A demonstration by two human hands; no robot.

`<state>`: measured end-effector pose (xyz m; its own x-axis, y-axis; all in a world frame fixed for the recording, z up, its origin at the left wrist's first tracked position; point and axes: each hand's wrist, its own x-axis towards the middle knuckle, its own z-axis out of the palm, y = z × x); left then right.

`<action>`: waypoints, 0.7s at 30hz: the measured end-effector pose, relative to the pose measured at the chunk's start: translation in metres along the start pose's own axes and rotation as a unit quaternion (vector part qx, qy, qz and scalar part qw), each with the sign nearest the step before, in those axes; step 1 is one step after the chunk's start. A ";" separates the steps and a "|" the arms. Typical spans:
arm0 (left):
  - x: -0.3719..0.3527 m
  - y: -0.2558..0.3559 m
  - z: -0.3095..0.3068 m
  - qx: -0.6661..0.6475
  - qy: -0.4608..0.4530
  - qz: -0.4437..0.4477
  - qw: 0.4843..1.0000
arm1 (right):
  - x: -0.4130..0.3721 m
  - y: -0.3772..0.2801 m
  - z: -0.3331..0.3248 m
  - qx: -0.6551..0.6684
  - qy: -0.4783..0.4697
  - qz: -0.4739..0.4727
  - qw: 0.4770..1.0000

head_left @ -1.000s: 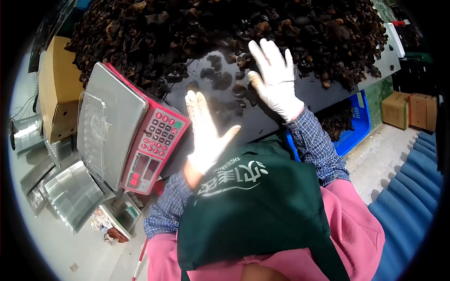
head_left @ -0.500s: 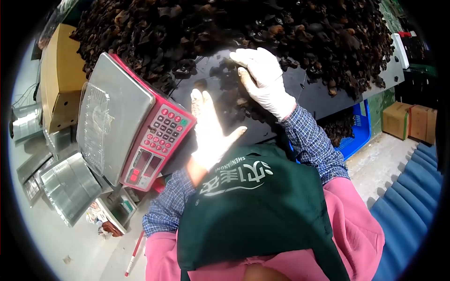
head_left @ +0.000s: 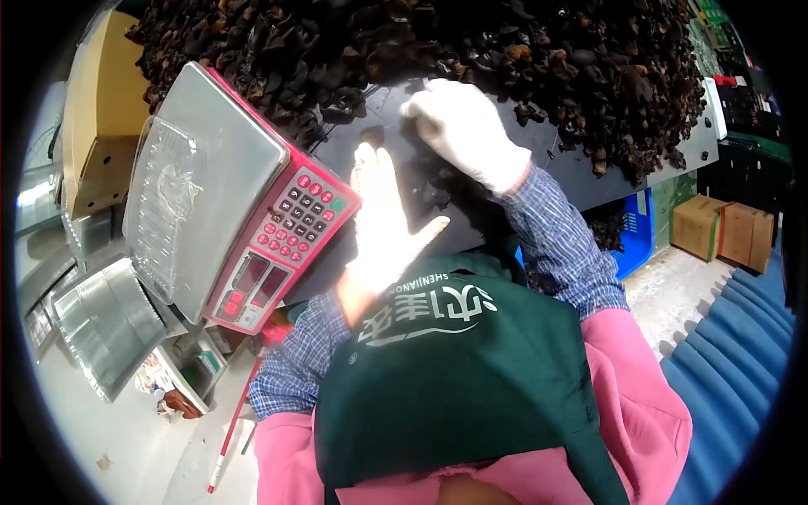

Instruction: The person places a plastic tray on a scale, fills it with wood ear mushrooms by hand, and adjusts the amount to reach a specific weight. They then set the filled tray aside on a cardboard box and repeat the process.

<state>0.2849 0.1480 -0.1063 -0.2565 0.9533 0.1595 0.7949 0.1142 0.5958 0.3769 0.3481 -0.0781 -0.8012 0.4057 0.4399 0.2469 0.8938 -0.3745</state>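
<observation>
Overhead, the white-gloved right hand [head_left: 461, 133] is cupping dark dried mushroom pieces [head_left: 522, 59] on the black worktop [head_left: 581, 181], fingers' grip impossible to tell, while the left hand [head_left: 385, 225], fingers straight and empty, is lying beside the red-framed electronic scale [head_left: 278, 227]; hasty raking could be spilling pieces over the edge.

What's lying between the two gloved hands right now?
In the head view, a few loose dark fungus pieces lie on the black tabletop between the left hand and the right hand.
</observation>
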 end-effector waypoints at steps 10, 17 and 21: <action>0.000 0.002 0.000 -0.040 -0.014 -0.014 0.999 | -0.118 -0.015 -0.181 -0.236 -0.219 0.246 0.914; 0.003 0.008 -0.002 -0.036 -0.020 -0.038 0.998 | -0.083 -0.011 -0.098 -0.049 -0.044 0.191 0.979; 0.000 0.010 -0.004 -0.010 -0.029 -0.056 0.998 | -0.075 -0.013 -0.054 0.050 -0.048 0.167 0.984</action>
<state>0.2902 0.1483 -0.0970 -0.3103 0.9495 0.0458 0.7514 0.2155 0.6236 0.4633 0.3161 -0.0620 -0.7338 0.6487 0.2016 0.4540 0.6891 -0.5649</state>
